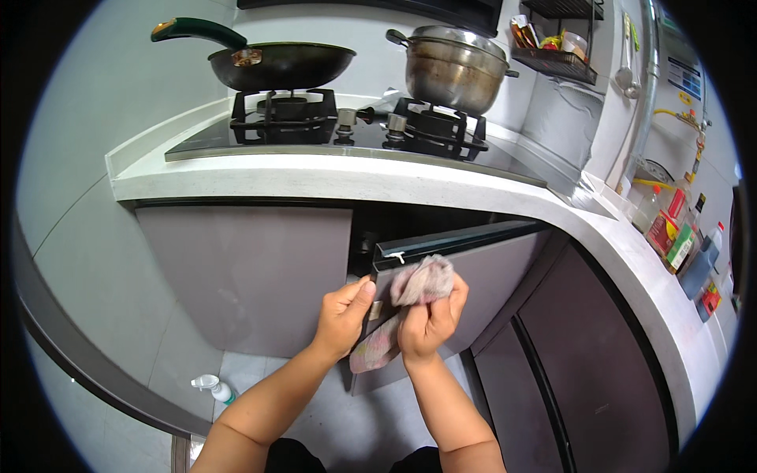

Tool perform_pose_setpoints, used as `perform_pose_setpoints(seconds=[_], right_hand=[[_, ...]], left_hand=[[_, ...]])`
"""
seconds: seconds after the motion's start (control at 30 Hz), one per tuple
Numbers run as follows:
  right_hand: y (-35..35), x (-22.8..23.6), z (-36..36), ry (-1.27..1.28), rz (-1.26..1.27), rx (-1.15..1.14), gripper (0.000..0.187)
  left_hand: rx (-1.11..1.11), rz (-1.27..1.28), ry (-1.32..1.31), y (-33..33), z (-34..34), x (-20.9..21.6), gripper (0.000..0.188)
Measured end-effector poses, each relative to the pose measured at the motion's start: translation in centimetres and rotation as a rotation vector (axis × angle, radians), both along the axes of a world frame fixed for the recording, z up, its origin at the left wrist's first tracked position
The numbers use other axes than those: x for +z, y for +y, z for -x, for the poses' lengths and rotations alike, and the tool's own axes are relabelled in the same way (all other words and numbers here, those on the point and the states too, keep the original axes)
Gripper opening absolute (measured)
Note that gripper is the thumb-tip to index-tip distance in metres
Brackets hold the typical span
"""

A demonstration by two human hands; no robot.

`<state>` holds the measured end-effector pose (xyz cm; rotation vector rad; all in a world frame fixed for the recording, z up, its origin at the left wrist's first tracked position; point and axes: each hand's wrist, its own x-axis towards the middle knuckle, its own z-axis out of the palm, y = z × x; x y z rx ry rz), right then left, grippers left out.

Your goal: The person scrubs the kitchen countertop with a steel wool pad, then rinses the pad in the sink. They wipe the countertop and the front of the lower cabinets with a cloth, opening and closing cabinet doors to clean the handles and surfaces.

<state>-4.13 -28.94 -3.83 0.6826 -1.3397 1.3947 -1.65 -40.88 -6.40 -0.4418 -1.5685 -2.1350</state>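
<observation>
The left hand [344, 317] was closed on the free edge of a grey cabinet door [497, 288] that stood partly open, its thumb pointing up along that edge. The right hand [430, 322], just beside it on the right, gripped a crumpled, pinkish-grey cloth [423, 280] between bent fingers and thumb. The cloth's bunched upper part stuck out above the right hand, near the door's top corner, while a looser end hung lower down, between the two forearms and in front of the door. Whether the bunched part touched the door could not be told. To the left was another grey door [252, 276], and a white spray bottle [213, 387] stood on the floor [315, 410] below it. Above the doors ran a white counter [315, 181] with a black stove [367, 147], a frying pan [284, 67] on the left burner and a lidded metal pot [453, 76] on the right one. Several bottles [684, 236] stood along the counter at far right.
</observation>
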Motion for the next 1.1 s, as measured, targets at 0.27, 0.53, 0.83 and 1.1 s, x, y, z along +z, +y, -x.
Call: perform_pose_setpoints(seconds=[0.27, 0.53, 0.83, 1.1], right_hand=[[4.7, -2.6, 5.9, 0.243, -0.427, -0.392, 0.031], [19.2, -3.9, 19.2, -0.289, -0.129, -0.880, 0.023], [20.2, -21.9, 22.1, -0.763, 0.043, -1.018, 0.025], [6.0, -18.9, 10.6, -0.999, 0.520, -0.344, 0.031]], left_hand=[[-0.039, -0.053, -0.010, 0.2, -0.7, 0.4, 0.032], [0.063, 0.018, -0.035, -0.2, -0.3, -0.3, 0.032], [0.174, -0.023, -0.013, 1.1, 1.0, -0.5, 0.039], [0.352, 0.128, -0.062, -1.8, 1.9, -4.4, 0.037]])
